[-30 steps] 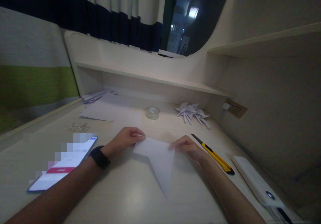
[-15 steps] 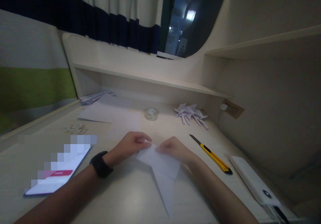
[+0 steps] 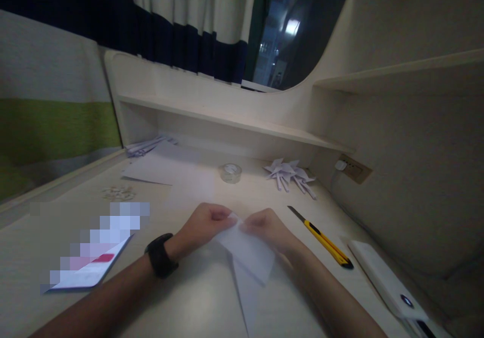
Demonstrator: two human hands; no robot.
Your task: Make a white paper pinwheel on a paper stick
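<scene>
A folded sheet of white paper [image 3: 247, 252] hangs between my two hands above the desk, its long pointed end reaching down toward the bottom of the view. My left hand [image 3: 209, 222], with a black watch on the wrist, pinches the paper's upper left corner. Close beside it, my right hand [image 3: 268, 227] grips the upper edge with thumb and fingers together. The fingertips nearly meet. A yellow utility knife [image 3: 321, 239] with its blade out lies to the right of my right hand.
Behind my hands stand a roll of clear tape [image 3: 230, 173] and several paper pinwheels [image 3: 289, 172]. Paper sheets [image 3: 155, 164] and rolled paper sticks [image 3: 145, 147] lie back left. A phone [image 3: 94, 265], small pale bits [image 3: 118, 193] and a white device [image 3: 389, 277] flank my arms.
The paper's upper flap has shifted, covering more of the long point below it. Both hands keep their pinch on the top edge. The whole view has drifted slightly.
</scene>
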